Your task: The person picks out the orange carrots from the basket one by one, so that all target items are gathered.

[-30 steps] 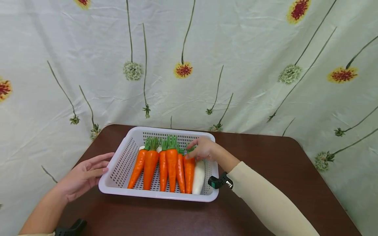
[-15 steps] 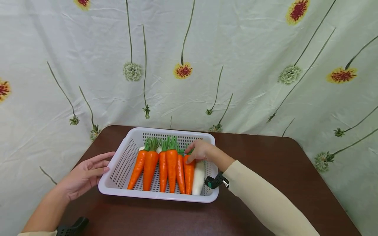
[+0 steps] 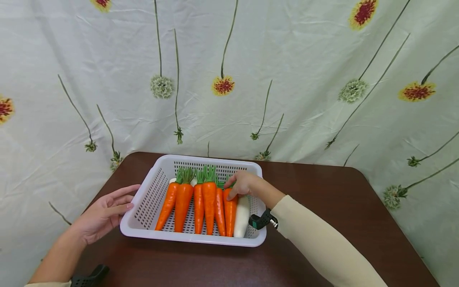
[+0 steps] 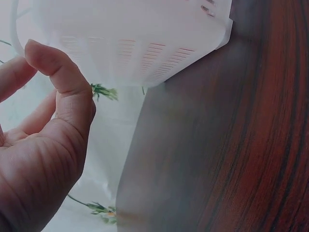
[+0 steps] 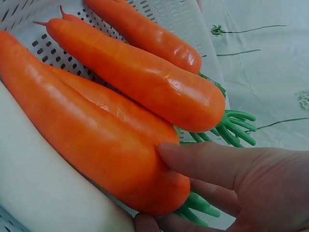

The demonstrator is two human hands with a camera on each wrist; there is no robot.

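Note:
A white perforated plastic basket [image 3: 140, 233] holds several orange carrots [image 3: 183, 207] with green tops, lying side by side, tips toward me. My right hand [image 3: 245, 184] grips the thick end of the rightmost carrot [image 3: 230, 213]; in the right wrist view the thumb [image 5: 193, 159] presses on its upper side and the other fingers go beneath it, partly hidden. To the right of that carrot lies a smooth white radish [image 3: 242, 217]. My left hand [image 3: 104, 215] is at the basket's left rim, fingers loosely extended; the left wrist view has its thumb tip [image 4: 36, 50] right at the rim.
The basket stands on a dark brown wooden table [image 3: 305, 239] with rounded far corners. Behind it hangs a pale curtain [image 3: 294, 59] printed with flowers. White rounded ends show beyond the carrot tops in the basket. Black straps are on both wrists.
The right hand shifts slightly, its thumb settling lower on the rightmost carrot's thick end. The left hand stays at the basket's rim, and the basket keeps its place.

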